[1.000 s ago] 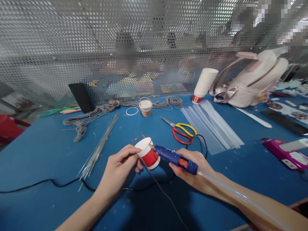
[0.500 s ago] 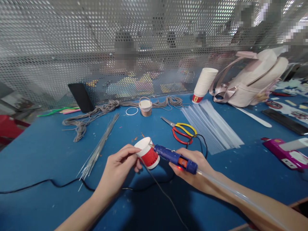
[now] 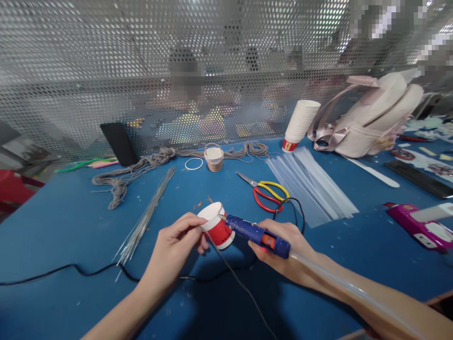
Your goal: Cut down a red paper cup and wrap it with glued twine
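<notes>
Blue gun: the glue gun [image 3: 255, 232] lay gripped in the right hand [image 3: 283, 248], fingers wrapped shut around its body, nozzle aimed left so the tip met the cup just under the rim.
Cup: the red-and-white paper cup [image 3: 216, 225] was tilted on its side above the blue table [image 3: 63, 226], pinched between thumb and fingertips of the left hand [image 3: 173, 250]; that tilt seemed meant to turn the rim edge toward the nozzle.
Glue stick: a clear stick [image 3: 339, 283] trailed out of the gun's back along the right forearm, feeding it.
Wire: a thin grey wire [image 3: 240, 283] ran from the cup area down toward the viewer; whether it was touching the cup I cannot tell.
Cord: the black cord [image 3: 71, 267] ran across the table in front of the arms.
Within reach: scissors [image 3: 267, 191] with red and yellow handles, a fan of spare clear sticks [image 3: 311, 184] and a stack of cups [image 3: 300, 123] sat just behind the hands, probably kept handy.
Left side: a bundle of wire rods [image 3: 146, 217] and grey cord [image 3: 127, 174] lay apart from the work.
</notes>
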The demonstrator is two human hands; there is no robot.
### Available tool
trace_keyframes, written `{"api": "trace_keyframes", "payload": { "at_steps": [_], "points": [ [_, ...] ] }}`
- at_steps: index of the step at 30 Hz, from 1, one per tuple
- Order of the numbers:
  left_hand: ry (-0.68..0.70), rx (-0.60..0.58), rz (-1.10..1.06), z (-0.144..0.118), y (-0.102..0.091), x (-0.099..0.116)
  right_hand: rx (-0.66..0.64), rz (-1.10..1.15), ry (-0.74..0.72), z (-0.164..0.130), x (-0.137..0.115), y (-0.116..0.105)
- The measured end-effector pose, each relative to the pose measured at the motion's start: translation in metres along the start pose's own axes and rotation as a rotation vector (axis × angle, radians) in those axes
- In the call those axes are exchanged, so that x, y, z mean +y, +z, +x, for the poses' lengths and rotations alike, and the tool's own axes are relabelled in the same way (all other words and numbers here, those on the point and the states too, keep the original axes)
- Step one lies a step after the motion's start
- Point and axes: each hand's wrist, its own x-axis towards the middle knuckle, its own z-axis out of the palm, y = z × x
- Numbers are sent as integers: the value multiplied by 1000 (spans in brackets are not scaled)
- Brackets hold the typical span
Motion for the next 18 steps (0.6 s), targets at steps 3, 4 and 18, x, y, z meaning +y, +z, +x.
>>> {"api": "trace_keyframes", "payload": {
  "at_steps": [3, 4, 18],
  "points": [
    [11, -1, 2, 0, -1, 0, -6, 21, 15, 0, 0, 0],
    [10, -1, 2, 0, -1, 0, -6, 22, 12, 0, 0, 0],
    [2, 79, -51, 2, -3, -5, 40, -215, 44, 6, 17, -8]
  ]
}}
